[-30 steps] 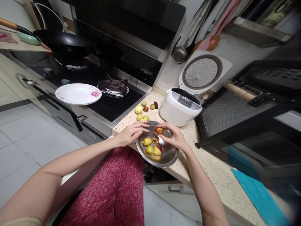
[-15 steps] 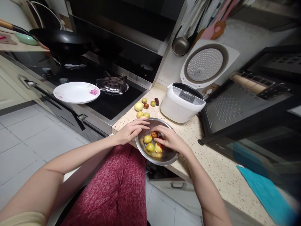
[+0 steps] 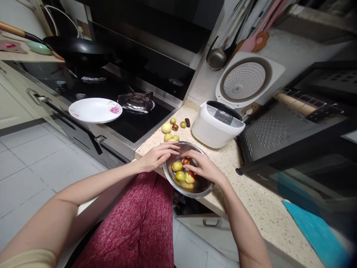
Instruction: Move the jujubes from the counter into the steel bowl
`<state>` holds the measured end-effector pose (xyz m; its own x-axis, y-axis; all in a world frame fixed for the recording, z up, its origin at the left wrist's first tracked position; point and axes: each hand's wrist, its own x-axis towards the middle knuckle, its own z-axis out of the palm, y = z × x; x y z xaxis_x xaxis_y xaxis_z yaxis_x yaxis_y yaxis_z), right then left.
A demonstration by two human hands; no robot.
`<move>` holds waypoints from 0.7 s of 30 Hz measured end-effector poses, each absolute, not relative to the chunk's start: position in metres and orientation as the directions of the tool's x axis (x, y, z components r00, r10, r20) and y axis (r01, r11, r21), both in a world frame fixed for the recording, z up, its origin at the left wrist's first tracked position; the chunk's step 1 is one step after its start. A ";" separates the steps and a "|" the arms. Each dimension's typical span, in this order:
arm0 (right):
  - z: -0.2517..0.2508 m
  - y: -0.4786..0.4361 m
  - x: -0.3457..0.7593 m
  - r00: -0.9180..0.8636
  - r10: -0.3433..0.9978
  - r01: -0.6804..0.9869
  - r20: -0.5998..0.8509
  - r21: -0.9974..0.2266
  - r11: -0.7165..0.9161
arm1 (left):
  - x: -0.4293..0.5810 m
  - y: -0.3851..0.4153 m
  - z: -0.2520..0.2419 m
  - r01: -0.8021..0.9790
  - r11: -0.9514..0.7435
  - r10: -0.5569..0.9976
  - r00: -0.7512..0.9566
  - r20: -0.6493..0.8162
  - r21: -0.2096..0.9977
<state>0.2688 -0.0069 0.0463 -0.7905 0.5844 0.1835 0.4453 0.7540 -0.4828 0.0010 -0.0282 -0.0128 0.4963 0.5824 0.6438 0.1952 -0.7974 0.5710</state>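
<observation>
A round steel bowl point(image 3: 198, 191) stands at the counter's front edge, holding several green, yellow and red-brown fruits that look like jujubes point(image 3: 180, 176). My left hand point(image 3: 156, 156) rests at the bowl's left rim, its fingers stretched over the edge with nothing in them. Inside the bowl, my right hand point(image 3: 202, 165) has its fingers curved and apart around a brown jujube point(image 3: 186, 161); whether they touch it is hard to see. Behind the bowl lie more loose jujubes point(image 3: 175, 127) and a larger pale yellow fruit point(image 3: 166, 127).
A white rice cooker point(image 3: 217, 128) with its lid raised stands behind the bowl. An oval flowered plate point(image 3: 95, 110) sits on the hob's front edge, near a burner point(image 3: 136, 100). The wok point(image 3: 78, 46) is farther left. A black oven point(image 3: 295, 149) and teal cloth point(image 3: 315, 227) are on the right.
The whole view has shifted slightly. Both hands keep almost the same places at the bowl, while the right fingers look a little more spread over the jujubes.
</observation>
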 end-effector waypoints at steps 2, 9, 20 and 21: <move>0.047 -0.008 0.269 -0.780 0.592 0.445 0.204 -0.484 0.754 | 0.001 -0.028 -0.012 0.190 -0.798 0.580 0.497 0.646 0.572; 0.050 -0.004 0.269 -0.681 0.617 0.407 0.395 -0.496 0.767 | 0.002 -0.028 -0.013 0.194 -0.795 0.587 0.489 0.646 0.575; 0.043 0.117 0.242 -0.671 0.625 0.596 0.399 -0.210 0.775 | 0.003 -0.029 -0.013 0.196 -0.781 0.604 0.477 0.638 0.593; 0.040 0.124 0.235 -0.677 0.655 0.650 0.336 -0.144 0.746 | 0.003 -0.029 -0.013 0.197 -0.781 0.604 0.479 0.637 0.593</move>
<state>0.2355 0.1242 0.0405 -0.6769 0.6548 0.3364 0.6503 0.7460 -0.1436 0.0026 -0.0290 -0.0130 0.4787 0.6044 0.6368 0.1974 -0.7808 0.5928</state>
